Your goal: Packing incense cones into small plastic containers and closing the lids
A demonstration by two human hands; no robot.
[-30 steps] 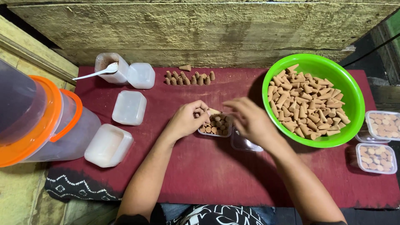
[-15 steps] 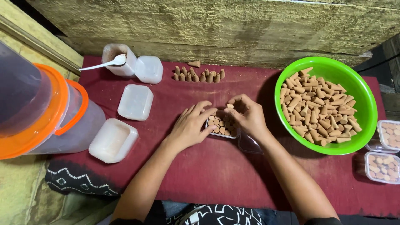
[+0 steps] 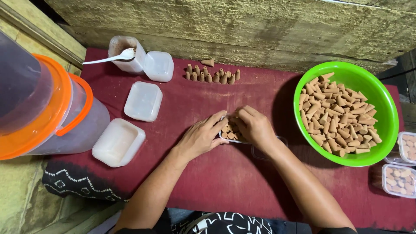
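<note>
Red cloth, two hands, one box

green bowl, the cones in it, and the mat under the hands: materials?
Green bowl: likely plastic, glossy, uniform bright colour, thin rim. Cones: matte tan, looks like pressed powder or clay; cannot tell which. Mat: dark red cloth, dull, soft-looking surface.
</note>
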